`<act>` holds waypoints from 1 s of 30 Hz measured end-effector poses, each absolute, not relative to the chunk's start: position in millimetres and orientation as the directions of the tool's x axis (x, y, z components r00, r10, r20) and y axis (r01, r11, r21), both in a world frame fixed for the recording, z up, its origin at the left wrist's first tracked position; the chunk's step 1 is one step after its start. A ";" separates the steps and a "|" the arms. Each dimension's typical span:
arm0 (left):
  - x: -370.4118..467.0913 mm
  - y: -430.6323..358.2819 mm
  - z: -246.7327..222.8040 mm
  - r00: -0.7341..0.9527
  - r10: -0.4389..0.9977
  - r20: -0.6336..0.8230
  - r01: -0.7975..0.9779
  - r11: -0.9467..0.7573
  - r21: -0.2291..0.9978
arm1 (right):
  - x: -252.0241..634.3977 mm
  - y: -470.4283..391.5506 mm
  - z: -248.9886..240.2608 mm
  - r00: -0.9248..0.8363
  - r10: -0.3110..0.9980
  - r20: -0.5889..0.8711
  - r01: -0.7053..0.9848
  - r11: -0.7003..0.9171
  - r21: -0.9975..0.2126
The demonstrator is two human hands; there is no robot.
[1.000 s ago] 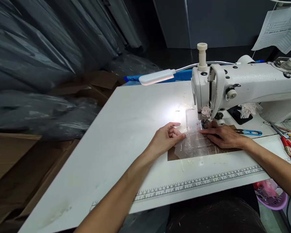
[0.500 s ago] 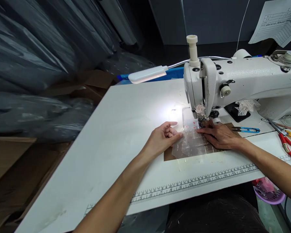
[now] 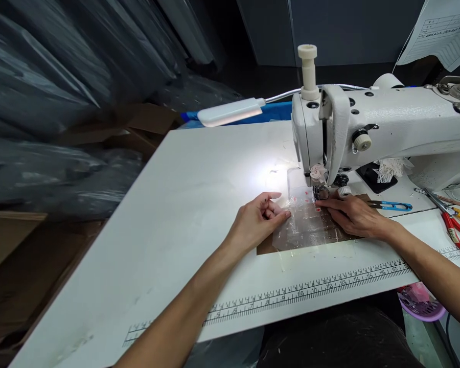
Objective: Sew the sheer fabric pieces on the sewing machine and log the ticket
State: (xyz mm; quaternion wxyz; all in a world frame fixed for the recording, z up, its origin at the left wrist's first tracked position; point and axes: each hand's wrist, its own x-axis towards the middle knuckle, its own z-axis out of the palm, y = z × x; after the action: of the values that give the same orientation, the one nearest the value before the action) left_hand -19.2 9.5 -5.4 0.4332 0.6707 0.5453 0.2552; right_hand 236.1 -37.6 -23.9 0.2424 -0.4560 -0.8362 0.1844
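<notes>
A see-through, whitish sheer sheet with small red spots (image 3: 301,230) lies under the needle area of a white sewing machine (image 3: 402,122). My left hand (image 3: 258,217) is at the sheet's left edge, thumb against curled fingers, with the edge pinched there. Its index finger points toward the machine. On the sheet's right side rests my right hand (image 3: 356,215), fingers stretched forward, tips beside the presser foot (image 3: 317,193). Beneath the sheet shows a brown board (image 3: 266,247). What lies under the right palm is hidden.
Blue thread snips (image 3: 394,206) and red-handled scissors (image 3: 451,227) lie right of my right hand. A lamp (image 3: 230,112) lights the white table (image 3: 168,220). A printed ruler (image 3: 291,296) follows its front edge. A purple basket (image 3: 425,314) stands below.
My right hand's fingertips have shifted slightly to the right along the sheet, so red spots near them show more. The left hand stays at the edge. The camera view has shifted a little.
</notes>
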 end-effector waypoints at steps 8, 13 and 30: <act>-18.9 10.1 -6.6 0.264 0.956 -0.132 0.492 -0.016 0.871 | 241.1 -41.4 -9.1 -0.612 0.756 0.231 0.561 0.621 -0.548; -19.1 9.7 -5.4 0.267 0.954 -0.139 0.509 -0.017 0.861 | 238.7 -42.0 -13.7 -0.608 0.751 0.258 0.568 0.638 -0.520; 12.4 15.7 -4.1 0.789 0.592 0.167 0.572 -0.806 0.155 | 233.9 -48.8 -12.3 -0.556 0.788 0.262 0.629 0.606 -0.488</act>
State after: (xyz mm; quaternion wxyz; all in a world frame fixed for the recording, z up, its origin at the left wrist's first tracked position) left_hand 12.4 15.7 -4.1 0.0479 0.9445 0.3080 0.1041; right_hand 233.9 -48.8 -12.3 0.2326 -0.4095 -0.8653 0.1717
